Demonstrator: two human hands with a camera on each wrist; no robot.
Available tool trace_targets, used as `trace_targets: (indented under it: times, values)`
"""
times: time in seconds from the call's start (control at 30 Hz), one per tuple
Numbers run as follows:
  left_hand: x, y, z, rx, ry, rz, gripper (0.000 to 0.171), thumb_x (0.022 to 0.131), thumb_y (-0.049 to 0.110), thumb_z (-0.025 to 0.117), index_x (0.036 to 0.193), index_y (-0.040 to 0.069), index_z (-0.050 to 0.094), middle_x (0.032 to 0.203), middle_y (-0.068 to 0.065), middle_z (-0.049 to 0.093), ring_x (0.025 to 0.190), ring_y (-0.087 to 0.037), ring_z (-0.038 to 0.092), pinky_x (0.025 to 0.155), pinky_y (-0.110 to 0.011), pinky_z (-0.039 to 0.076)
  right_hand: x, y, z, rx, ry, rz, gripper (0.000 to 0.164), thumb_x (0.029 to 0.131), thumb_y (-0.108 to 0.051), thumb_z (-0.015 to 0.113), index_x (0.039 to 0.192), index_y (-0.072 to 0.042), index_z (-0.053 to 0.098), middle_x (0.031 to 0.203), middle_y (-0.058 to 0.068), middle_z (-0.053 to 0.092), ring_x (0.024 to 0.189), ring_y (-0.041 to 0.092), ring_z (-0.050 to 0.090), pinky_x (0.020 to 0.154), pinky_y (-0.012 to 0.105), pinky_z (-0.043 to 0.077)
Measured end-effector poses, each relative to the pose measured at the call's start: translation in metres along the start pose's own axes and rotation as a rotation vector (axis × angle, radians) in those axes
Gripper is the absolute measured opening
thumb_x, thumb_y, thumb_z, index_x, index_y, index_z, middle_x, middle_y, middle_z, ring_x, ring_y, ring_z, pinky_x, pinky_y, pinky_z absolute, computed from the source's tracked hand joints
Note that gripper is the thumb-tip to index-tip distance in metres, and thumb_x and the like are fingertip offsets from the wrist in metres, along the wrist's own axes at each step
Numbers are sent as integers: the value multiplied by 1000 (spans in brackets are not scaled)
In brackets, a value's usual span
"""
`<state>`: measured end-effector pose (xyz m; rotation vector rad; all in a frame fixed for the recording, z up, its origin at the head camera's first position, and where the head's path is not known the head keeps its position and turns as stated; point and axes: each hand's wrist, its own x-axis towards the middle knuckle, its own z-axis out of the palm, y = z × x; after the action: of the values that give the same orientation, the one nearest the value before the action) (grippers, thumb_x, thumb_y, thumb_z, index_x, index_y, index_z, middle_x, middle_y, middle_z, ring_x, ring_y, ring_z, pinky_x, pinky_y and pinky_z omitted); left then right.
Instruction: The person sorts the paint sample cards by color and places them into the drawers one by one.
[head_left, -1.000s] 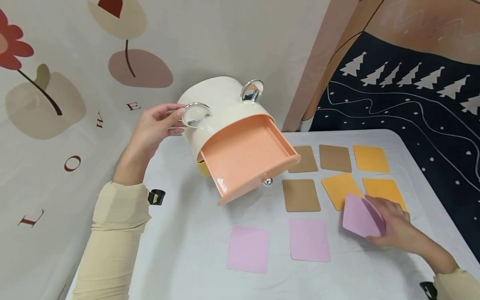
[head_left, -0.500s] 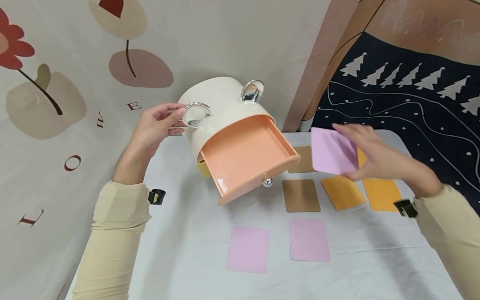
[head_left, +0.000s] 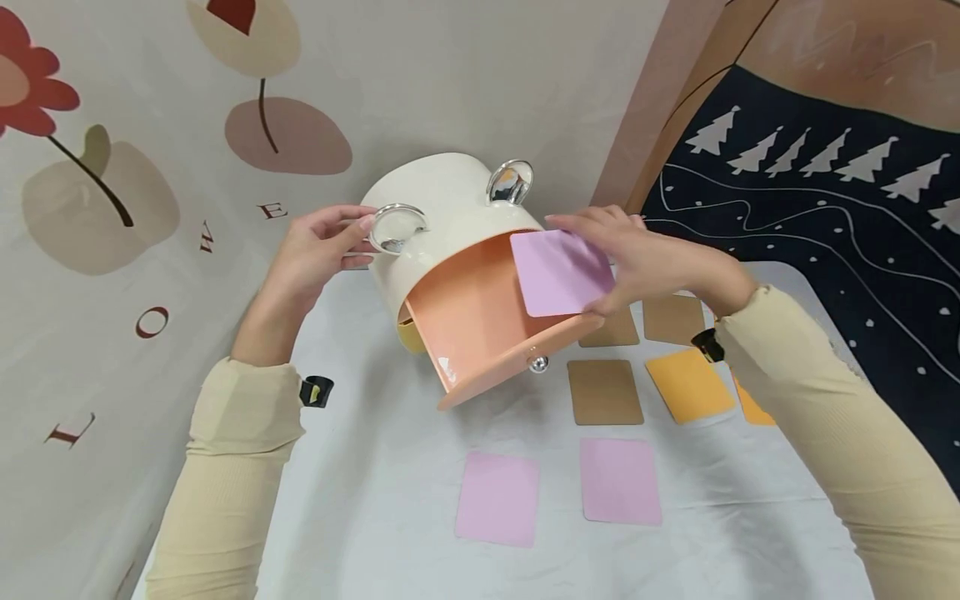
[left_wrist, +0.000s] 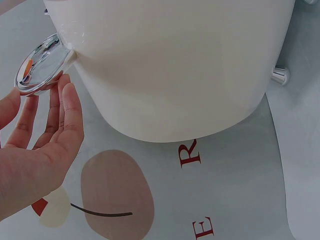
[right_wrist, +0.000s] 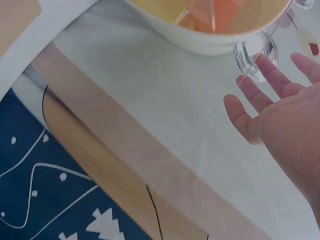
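A cream drawer box (head_left: 431,187) with mirrored round ears stands at the back of the table, its peach drawer (head_left: 465,325) pulled out, nothing visible inside. My left hand (head_left: 315,250) pinches the left mirrored ear (left_wrist: 42,67) between thumb and fingers. A lilac square card (head_left: 561,273) is held by its right side in my right hand (head_left: 637,254), over the right part of the drawer. From the right wrist, that hand (right_wrist: 287,107) appears near the other ear (right_wrist: 256,55), and the card shows only as a thin edge.
Two lilac cards (head_left: 497,498) lie at the front of the white table (head_left: 360,500). Brown cards (head_left: 605,392) and yellow cards (head_left: 690,385) lie to the right, partly under my right forearm. A printed cloth wall (head_left: 480,75) stands close behind the box.
My right hand has carried the lilac card from the right side of the table, up and leftward, to over the peach drawer. The left hand stays on the ear.
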<state>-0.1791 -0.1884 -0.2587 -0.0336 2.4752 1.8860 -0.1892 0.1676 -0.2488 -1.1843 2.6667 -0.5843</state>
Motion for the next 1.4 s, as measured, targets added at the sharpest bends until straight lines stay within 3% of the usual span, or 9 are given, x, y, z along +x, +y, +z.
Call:
trace_targets:
  times: [0.33,0.53,0.73,0.93,1.17,1.4]
  values:
    - [0,0,0,29,5,-2,40,88,29,60,119,3,57,95,-3,57,82,-14,62,71,-20,53,26,-10,6,51,-89,-10,93,66,-26,79,143,-16,27,138,10,29,125,25,21,89,48,24]
    - [-1,1,0,-3,-4,-6,38,88,26,61,118,2,57,94,-2,58,81,-12,63,71,-20,53,22,-12,5,87,-83,-2,89,69,-23,78,143,-17,28,142,7,27,128,25,18,96,58,18]
    - [-1,1,0,26,-4,-6,39,89,27,60,119,3,57,95,-1,58,81,-11,62,71,-20,53,-4,2,4,86,-18,16,90,69,-24,80,142,-11,28,142,9,30,125,28,25,94,59,23]
    - [-1,1,-1,14,-5,-9,39,88,27,60,118,3,57,95,-1,58,81,-11,62,71,-20,53,-37,16,15,94,-11,109,92,68,-18,81,142,-9,26,141,15,28,125,32,24,93,61,21]
    - [-1,1,0,0,-4,-5,38,88,26,61,118,2,58,95,-2,58,81,-12,63,71,-21,53,-78,33,51,116,-6,174,91,68,-17,81,141,-7,27,139,22,27,125,40,22,92,70,19]
    - [0,0,0,19,2,-12,40,88,29,60,119,4,57,95,-2,57,84,-15,62,73,-21,53,-112,43,102,161,47,212,89,66,-15,82,138,-5,30,134,23,33,121,42,27,89,69,24]
